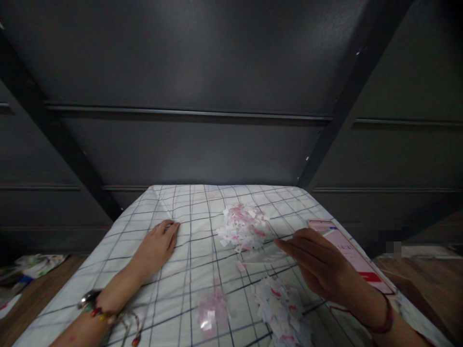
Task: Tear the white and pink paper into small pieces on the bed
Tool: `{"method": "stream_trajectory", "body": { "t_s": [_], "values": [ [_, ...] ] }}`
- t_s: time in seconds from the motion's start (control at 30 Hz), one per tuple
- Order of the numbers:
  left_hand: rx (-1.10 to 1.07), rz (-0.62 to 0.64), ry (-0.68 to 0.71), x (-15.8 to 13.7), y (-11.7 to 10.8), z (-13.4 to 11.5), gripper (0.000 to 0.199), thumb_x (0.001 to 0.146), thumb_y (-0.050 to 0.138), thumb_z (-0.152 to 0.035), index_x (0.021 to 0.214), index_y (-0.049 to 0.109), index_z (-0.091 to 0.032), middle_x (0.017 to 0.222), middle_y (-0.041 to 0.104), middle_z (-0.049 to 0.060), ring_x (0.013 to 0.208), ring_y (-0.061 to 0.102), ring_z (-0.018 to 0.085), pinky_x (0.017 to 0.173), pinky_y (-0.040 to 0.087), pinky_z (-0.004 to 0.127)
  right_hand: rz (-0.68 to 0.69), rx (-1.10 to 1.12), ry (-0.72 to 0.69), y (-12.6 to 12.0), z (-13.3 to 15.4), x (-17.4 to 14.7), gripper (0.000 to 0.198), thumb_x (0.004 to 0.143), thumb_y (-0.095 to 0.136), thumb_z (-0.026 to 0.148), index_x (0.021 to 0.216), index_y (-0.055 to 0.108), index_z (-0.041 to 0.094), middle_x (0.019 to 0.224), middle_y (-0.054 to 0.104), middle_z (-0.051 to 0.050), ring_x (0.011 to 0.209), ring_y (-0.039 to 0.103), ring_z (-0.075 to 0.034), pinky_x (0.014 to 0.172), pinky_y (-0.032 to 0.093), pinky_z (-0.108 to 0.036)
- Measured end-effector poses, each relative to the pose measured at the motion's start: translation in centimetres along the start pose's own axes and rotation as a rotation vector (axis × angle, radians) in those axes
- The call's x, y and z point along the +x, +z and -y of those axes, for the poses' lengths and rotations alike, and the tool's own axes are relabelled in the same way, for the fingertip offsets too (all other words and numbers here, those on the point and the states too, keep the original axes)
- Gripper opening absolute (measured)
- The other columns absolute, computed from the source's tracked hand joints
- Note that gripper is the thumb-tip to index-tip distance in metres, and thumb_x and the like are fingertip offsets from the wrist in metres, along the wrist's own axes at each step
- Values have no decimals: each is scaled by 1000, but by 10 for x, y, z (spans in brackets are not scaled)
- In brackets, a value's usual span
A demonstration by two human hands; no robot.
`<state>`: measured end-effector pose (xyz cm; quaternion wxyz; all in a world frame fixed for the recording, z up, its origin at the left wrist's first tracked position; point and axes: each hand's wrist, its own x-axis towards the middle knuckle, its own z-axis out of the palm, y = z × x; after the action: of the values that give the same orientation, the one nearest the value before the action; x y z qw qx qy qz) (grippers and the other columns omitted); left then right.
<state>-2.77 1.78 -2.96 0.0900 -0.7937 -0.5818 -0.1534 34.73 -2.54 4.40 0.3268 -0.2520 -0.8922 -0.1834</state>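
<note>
My left hand (157, 246) rests on the checked cloth at the left, palm down, its fingers loosely bent and holding nothing. Over the right side, my right hand (321, 262) pinches a thin pale tool (265, 255) that looks like tweezers, though it is blurred. At the tool's tip is a small pink slip (240, 266); whether it is gripped I cannot tell. Just beyond lies a heap of white and pink paper bits (242, 226). Nearer me sits a second, mostly white heap (282, 311). Left of it is a small shiny pink see-through heap (212, 311).
A phone (352, 250) with a lit pink screen lies at the table's right edge, partly behind my right hand. The checked tablecloth (191, 202) reaches to a dark panelled wall (202, 149). Wooden floor (430, 274) shows at both sides.
</note>
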Motion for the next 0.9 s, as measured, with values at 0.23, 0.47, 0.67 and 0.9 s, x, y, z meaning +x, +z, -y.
{"method": "stream_trajectory", "body": {
  "t_s": [0.23, 0.47, 0.67, 0.9],
  "values": [
    [-10, -14, -16, 0, 1, 1, 35, 84, 34, -23, 110, 55, -13, 110, 56, 14, 95, 56, 25, 86, 46, 41, 10, 17, 35, -1, -3, 1, 51, 74, 36, -3, 118, 53, 18, 84, 62, -6, 80, 55, -18, 68, 54, -34],
    [-8, -5, -1, 1, -1, 0, 37, 85, 32, -24, 109, 56, -9, 108, 56, 17, 93, 57, 27, 84, 47, 41, -5, -36, 7, -2, -4, 1, 49, 75, 37, -3, 118, 51, 15, 82, 61, -7, 80, 53, -19, 68, 53, -35],
    [-5, -25, -8, 1, 0, 0, 35, 83, 33, -24, 107, 55, -14, 109, 57, 14, 94, 57, 25, 86, 46, 40, 10, -8, -19, -3, -3, 2, 47, 77, 36, -2, 118, 53, 16, 85, 63, -6, 83, 54, -18, 73, 53, -34],
    [1, -11, -20, 2, 0, 0, 36, 84, 33, -24, 108, 56, -12, 109, 57, 16, 95, 57, 26, 86, 46, 40, -18, -7, -4, -5, -3, 4, 52, 75, 36, -3, 121, 50, 16, 81, 63, -6, 77, 54, -17, 67, 53, -33]
  ]
}}
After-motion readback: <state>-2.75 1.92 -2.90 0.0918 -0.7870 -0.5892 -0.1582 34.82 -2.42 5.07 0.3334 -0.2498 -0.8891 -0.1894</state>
